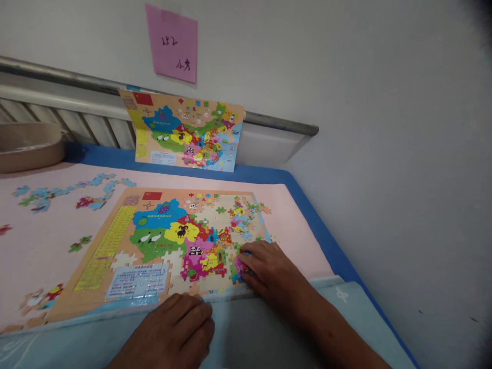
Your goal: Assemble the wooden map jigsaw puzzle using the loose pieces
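A jigsaw puzzle of a map (pixel 177 215) lies partly assembled, with pale gaps along its right side and lower middle. At its lower right, my right hand (pixel 269 271) has its thumb and fingers closed on a colourful puzzle piece (pixel 237 269) of green, pink and blue, partly hidden by the fingertips. Loose puzzle pieces (pixel 242 220) lie in a heap on the bare upper right of the board. My left hand (pixel 177 328) rests at the puzzle's lower edge, fingers curled in; whatever is under them, if anything, is hidden.
A printed map sheet (pixel 184 130) hangs from the metal rail (pixel 280 123) behind the puzzle. Several blue puzzle pieces (pixel 96 189) lie on the pink surface to the left. A beige basket (pixel 31 148) stands at the far left. Light blue cloth (pixel 357 312) covers the near edge.
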A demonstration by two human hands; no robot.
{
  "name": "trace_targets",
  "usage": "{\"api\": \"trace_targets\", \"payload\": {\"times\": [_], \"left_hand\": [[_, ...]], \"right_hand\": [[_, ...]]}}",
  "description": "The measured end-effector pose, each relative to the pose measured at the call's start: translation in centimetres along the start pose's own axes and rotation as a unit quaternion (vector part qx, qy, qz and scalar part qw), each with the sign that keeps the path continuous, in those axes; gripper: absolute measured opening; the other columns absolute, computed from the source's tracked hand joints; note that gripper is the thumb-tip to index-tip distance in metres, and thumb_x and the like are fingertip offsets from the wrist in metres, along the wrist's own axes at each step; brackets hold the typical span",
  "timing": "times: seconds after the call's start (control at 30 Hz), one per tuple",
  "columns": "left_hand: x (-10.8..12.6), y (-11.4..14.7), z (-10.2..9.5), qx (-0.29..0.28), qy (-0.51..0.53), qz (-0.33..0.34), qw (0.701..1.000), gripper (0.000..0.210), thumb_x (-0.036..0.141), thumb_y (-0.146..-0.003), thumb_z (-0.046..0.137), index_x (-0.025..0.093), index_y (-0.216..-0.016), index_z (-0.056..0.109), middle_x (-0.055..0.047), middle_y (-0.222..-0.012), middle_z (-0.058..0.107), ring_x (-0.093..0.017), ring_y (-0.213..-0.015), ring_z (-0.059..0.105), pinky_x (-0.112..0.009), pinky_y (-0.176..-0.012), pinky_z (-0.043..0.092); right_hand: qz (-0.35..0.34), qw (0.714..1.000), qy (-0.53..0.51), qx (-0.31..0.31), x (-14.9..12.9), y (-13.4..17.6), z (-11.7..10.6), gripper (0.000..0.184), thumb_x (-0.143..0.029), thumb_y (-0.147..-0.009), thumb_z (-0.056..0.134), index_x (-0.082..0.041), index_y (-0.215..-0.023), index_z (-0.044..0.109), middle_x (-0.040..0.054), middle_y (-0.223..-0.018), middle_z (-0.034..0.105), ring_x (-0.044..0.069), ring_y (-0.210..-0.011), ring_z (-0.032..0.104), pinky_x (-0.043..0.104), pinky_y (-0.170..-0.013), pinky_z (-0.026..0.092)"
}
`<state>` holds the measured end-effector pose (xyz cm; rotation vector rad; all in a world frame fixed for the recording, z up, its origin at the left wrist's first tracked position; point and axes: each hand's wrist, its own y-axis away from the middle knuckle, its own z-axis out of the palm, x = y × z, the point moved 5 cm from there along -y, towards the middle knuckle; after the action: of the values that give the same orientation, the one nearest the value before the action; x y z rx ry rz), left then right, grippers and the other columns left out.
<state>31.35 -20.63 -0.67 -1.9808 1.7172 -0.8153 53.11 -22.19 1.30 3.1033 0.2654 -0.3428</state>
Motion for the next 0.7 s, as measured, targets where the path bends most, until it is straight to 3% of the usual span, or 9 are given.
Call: {"api": "trace_targets", "payload": {"times": [0.7], "left_hand": [[-0.08, -0.26, -0.28, -0.008, 0.000, -0.003, 1.000, 0.026, 0.010, -0.102, 0.047, 0.016, -0.097, 0.072, -0.004, -0.094, 0.074, -0.020, -0.083, 0.064, -0.034, -0.071, 0.054]], "right_hand": [[-0.002, 1.000, 0.023, 0.003, -0.26, -0.17, 0.37, 0.030, -0.026, -0.097, 0.072, -0.019, -0.126, 0.070, 0.0119, -0.136, 0.066, 0.030, -0.122, 0.058, 0.047, -0.104, 0.044]]}}
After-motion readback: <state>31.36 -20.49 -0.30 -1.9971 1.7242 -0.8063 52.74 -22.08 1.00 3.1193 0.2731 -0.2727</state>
